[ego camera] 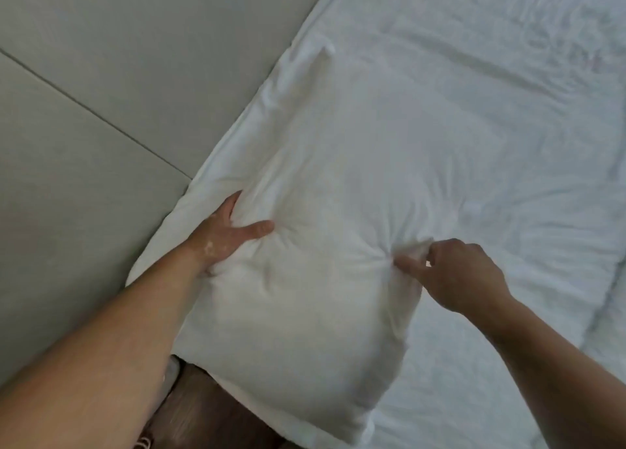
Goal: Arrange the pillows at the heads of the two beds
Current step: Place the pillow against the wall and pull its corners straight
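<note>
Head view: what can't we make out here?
- Left hand fingers: buried in the white pillow, so the grip is only partly visible.
- Right hand: motion-blurred where it pinches the fabric.
- Second bed: outside the frame.
- Headboard: cut off by the top and left edges.
- Floor: only a sliver shows below the pillow.

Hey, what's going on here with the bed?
A person is setting a white pillow at the head of a bed, against the grey padded headboard. The left hand grips the pillow's edge nearest the headboard, and the right hand pinches a fold of its cover. The white sheet beside it is wrinkled.
</note>
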Demonstrator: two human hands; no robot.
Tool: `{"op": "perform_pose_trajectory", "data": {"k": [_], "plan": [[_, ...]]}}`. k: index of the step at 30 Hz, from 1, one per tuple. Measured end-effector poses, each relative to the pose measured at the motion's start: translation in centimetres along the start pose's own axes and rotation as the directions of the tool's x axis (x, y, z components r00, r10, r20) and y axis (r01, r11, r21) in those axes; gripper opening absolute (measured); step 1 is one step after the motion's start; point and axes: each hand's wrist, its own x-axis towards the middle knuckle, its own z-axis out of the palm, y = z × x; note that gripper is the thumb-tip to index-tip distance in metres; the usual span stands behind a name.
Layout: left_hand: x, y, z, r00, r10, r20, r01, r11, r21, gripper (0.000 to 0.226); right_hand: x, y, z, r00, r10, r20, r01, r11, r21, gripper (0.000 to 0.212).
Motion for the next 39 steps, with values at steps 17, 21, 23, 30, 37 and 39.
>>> {"op": "perform_pose_trajectory", "data": {"k": [17,21,23,30,37,39], "plan": [[-3.6,-11.2,-1.9,0.983,-0.119,0.140,0.141,0.978,-0.154,0.125,16.8,-26.3,-9.4,0.768,-0.505,0.393,0.640,0.602,-0.477,0.088],[-4.6,-13.4,-2.3,0.972,-0.152,0.177,0.181,0.971,-0.158,0.099,18.7,-28.0,-8.9,0.822,-0.347,0.452,0.568,0.551,-0.611,0.103],[-5.0,-14.0,-2.1,0.972,-0.183,0.149,0.204,0.969,-0.143,0.092,19.1,-27.6,-7.8,0.829,-0.322,0.458,0.558,0.548,-0.624,0.108],[-6.6,-13.2,-1.0,0.984,-0.176,0.020,0.177,0.979,-0.098,0.056,17.9,-25.2,-5.1,0.839,-0.421,0.344,0.518,0.427,-0.741,0.088],[-10.1,-10.3,-1.5,0.987,-0.115,-0.109,0.124,0.990,0.073,0.021,14.2,-22.5,-10.0,0.752,-0.610,0.249,0.595,0.466,-0.656,0.053],[-11.4,-8.6,-2.5,0.987,-0.075,-0.143,0.093,0.988,0.120,0.017,12.9,-21.9,-12.3,0.733,-0.630,0.255,0.620,0.466,-0.631,0.038]]}}
